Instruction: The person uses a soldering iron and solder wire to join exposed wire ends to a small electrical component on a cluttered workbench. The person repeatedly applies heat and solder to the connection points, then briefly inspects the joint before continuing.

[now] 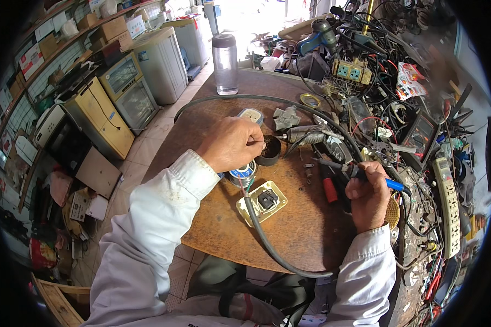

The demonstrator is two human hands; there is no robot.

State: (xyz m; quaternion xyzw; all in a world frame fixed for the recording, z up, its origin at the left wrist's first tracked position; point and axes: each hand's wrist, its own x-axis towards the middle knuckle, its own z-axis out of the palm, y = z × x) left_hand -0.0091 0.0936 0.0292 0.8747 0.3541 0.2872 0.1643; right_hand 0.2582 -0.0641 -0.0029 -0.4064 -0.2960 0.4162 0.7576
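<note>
Our left hand pinches a thin solder wire over the small black round pot; our right hand grips the blue-handled soldering iron. The cream square socket plate lies between them on the round brown table.

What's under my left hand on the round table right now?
Under the left hand a solder spool with a blue label partly shows, beside a small dark pot. The spool's top and whatever the fingers pinch are covered by the hand.
</note>
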